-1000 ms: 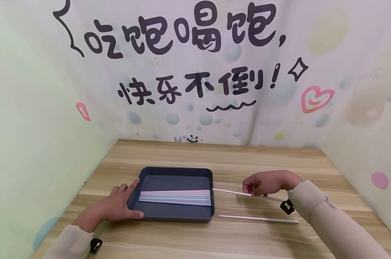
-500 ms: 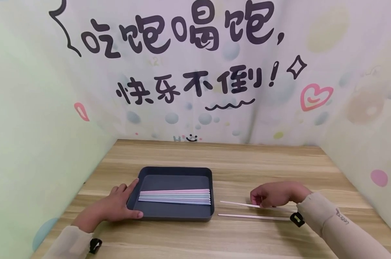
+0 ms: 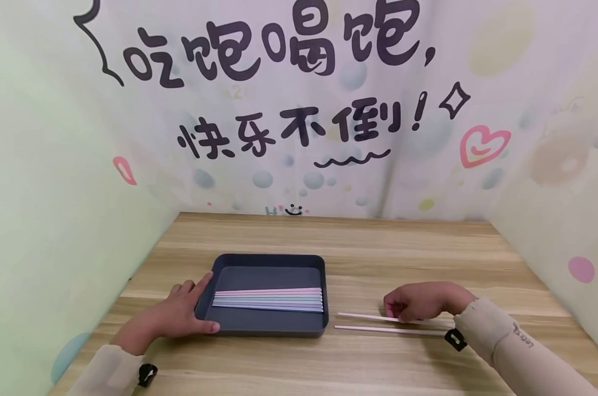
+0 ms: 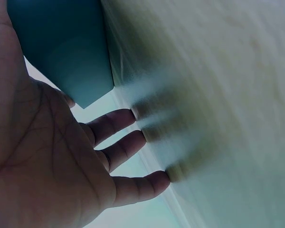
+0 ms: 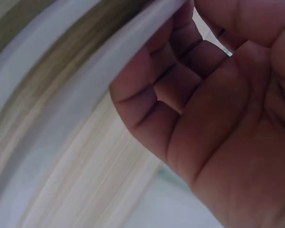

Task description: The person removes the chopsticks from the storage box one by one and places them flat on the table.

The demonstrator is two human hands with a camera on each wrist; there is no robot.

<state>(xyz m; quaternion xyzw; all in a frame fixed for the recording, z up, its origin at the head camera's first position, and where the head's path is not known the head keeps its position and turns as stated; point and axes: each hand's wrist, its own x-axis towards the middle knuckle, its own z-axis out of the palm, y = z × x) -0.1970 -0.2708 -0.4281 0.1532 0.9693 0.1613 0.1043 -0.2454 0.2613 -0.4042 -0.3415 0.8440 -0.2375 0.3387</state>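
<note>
In the head view, a dark grey rectangular tray holds several pastel chopsticks, lying side by side in pink, green and lilac tones. My left hand rests at the tray's left side, forefinger along the far part of the rim and thumb at the near corner. Its other fingers stretch out with their tips on the table. To the right of the tray, my right hand pinches a pale chopstick low over the table. Just in front of it lies another pale chopstick, roughly parallel, its right end hidden behind the wrist.
The wooden table carries the tray left of centre. A printed fabric backdrop with large black lettering stands along the far edge, and pale walls close off both sides. Black wrist devices sit on the cuffs.
My right hand has moved toward me and slightly right, bringing the pinched chopstick down from beside the tray's rim to near the other one. The left hand and tray have stayed put.
</note>
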